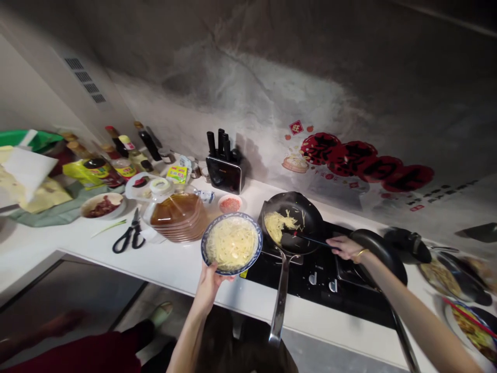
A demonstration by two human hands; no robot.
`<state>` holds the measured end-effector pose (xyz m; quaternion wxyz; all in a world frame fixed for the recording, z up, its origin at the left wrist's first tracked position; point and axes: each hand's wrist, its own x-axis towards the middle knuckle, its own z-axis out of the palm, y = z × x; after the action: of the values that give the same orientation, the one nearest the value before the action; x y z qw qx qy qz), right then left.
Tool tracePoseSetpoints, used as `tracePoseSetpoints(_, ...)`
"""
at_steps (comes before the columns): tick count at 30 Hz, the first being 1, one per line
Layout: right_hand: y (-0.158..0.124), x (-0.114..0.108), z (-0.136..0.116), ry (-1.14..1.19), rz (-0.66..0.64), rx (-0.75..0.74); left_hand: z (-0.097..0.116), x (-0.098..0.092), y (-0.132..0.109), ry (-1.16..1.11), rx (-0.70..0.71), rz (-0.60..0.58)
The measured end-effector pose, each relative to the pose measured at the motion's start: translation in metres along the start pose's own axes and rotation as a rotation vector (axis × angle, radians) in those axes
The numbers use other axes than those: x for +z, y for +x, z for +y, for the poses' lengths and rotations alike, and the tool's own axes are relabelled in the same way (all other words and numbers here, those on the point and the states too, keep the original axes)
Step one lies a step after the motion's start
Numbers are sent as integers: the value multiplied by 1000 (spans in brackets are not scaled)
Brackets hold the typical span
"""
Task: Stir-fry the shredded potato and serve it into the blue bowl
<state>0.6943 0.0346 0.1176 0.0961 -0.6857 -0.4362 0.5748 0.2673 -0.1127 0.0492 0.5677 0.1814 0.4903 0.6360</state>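
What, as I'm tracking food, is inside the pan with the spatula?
The pan holds pale shreds, mostly heaped left, the spatula reaching in. Its bottom beneath the shreds is hidden.

Kitchen, apparently domestic. White countertop (pixel 174 264): runs across the middle of the frame. Black cooktop (pixel 357 303) with knobs: set into it, right of centre; black wok (pixel 311 223) stands on its left part. Knife block (pixel 224 174) with black-handled knives: centre, near the wall. Sauce bottles (pixel 148 143): grouped at left. Grey marbled wall (pixel 248 67) with red Chinese-character decal (pixel 334 155): upper half. Pale slipper (pixel 161 314), suggesting a home: worn, lower left.
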Motion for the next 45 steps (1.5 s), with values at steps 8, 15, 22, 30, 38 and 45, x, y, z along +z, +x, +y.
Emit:
tracePoseSetpoints(8, 30, 48, 39, 340, 34, -198, 6, 7, 6, 14, -13, -10)
tracePoseSetpoints(15, 8, 55, 60, 482, 20, -175, 9, 21, 10, 49, -6, -57)
tracePoseSetpoints(22, -34, 47, 93, 546, 109, -180, 13, 45, 13, 125, 23, -85)
tracePoseSetpoints(30, -111, 11, 79, 548, 240, -192, -4, 107, 22, 131, -20, -122)
tracePoseSetpoints(38, -158, -9, 49, 508, 244, -215, -36, 170, 32, 54, -13, -231)
tracePoseSetpoints(45, -178, -3, 28, 103, 439, -288, -36, 194, 35, -5, -43, -308)
